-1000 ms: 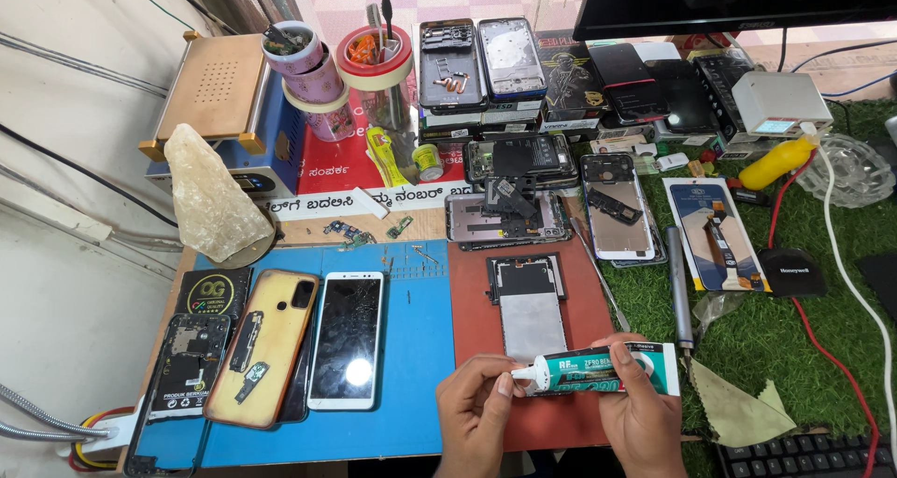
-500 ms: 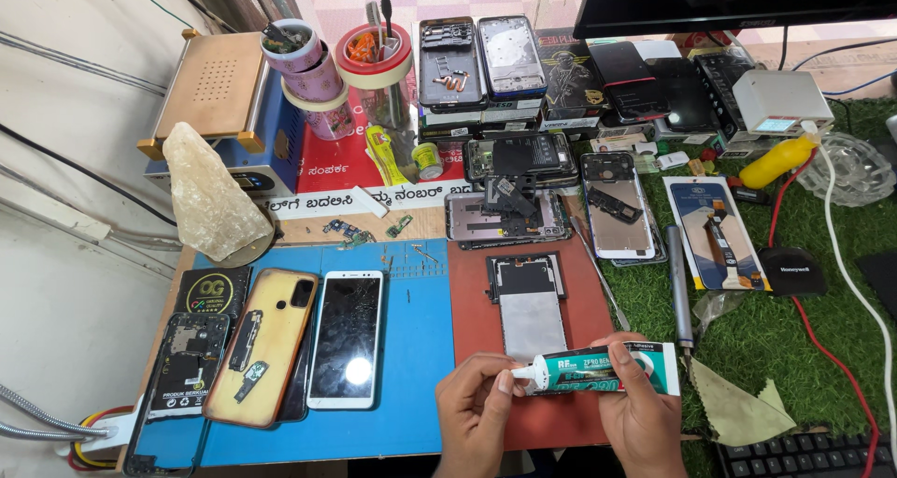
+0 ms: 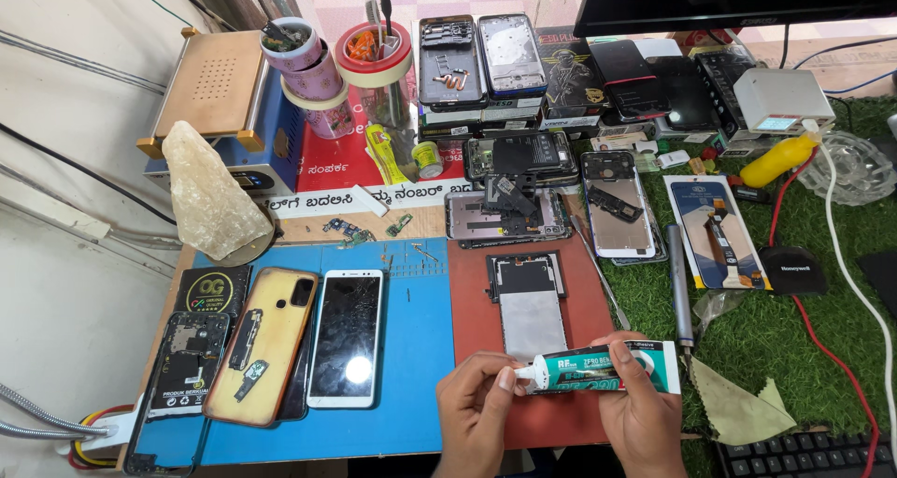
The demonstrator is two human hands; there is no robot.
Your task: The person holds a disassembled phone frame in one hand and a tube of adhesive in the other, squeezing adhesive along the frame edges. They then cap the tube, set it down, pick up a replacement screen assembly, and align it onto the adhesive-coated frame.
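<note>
My right hand [image 3: 640, 413] grips a green and white glue tube [image 3: 607, 366], held level over the near edge of the red mat [image 3: 472, 310]. The thumb and forefinger of my left hand [image 3: 476, 403] pinch the tube's white cap [image 3: 529, 377]. Just beyond the tube, a bare metal phone frame [image 3: 530, 300] lies on the red mat. A white phone with a cracked screen [image 3: 347, 336] and a phone in a tan case [image 3: 264, 344] lie on the blue mat [image 3: 416, 347] to the left.
Several opened phones and back covers [image 3: 509, 57] are stacked at the far side. A metal screwdriver [image 3: 680, 286] and a green cloth [image 3: 738, 408] lie on the green turf at the right. A blue heating machine [image 3: 224, 104], tape rolls [image 3: 374, 57] and a keyboard [image 3: 804, 455] stand around.
</note>
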